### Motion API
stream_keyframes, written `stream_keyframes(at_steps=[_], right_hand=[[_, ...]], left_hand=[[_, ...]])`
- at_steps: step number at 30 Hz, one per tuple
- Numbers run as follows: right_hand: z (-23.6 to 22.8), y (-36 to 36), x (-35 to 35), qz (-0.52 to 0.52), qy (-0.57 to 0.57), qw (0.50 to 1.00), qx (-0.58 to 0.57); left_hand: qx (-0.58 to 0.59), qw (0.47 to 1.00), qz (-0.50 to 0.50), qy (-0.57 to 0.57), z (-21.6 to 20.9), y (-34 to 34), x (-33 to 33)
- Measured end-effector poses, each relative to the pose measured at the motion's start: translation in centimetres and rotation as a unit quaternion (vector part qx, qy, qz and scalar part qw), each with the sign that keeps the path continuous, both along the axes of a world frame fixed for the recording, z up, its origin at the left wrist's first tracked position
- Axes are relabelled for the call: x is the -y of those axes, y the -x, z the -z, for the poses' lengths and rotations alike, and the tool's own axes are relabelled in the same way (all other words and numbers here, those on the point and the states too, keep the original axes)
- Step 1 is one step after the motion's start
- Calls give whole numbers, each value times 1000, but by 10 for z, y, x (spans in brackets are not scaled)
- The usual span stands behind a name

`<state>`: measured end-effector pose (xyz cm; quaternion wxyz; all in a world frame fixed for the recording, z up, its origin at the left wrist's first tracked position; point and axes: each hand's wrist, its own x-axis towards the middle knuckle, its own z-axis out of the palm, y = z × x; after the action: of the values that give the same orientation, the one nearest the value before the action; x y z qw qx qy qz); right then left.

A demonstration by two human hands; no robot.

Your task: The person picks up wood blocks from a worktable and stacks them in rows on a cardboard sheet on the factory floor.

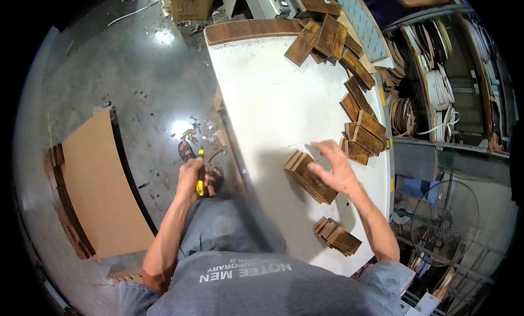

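My left hand (189, 178) is closed around a yellow-and-black utility knife (200, 186), held low off the left side of the white table (256, 92). Over the table my right hand (337, 171) is open, its fingers spread and its thumb at the top of a stack of dark brown wooden blocks (314, 179). Whether the thumb touches the wood I cannot tell. A smaller stack of similar blocks (338, 237) lies closer to my body.
Loose brown blocks (363, 133) lie along the table's right and far edges. A curved wooden strip (254, 30) edges the far end. Beyond the right side are a shelf of edging rolls (436, 89) and a fan (445, 220). A tan panel stack (103, 190) is at left.
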<state>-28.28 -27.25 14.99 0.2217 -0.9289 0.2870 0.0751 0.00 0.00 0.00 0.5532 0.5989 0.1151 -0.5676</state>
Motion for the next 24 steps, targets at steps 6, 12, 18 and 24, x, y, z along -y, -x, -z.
stream_keyframes(at_steps=[6,12,18,24], right_hand=[[13,-92,127,-121,202,971,46],[39,-156,210,-151,337,929,2],[52,-181,227,-155,313,937,31],[38,-195,169,-181,240,953,44]], left_hand=[[-5,1000,-16,-16,-7,3,1],[2,997,-62,-35,-8,-9,-11],[-5,996,-81,-26,15,-22,-26],[8,997,-76,-25,-6,-16,-13]])
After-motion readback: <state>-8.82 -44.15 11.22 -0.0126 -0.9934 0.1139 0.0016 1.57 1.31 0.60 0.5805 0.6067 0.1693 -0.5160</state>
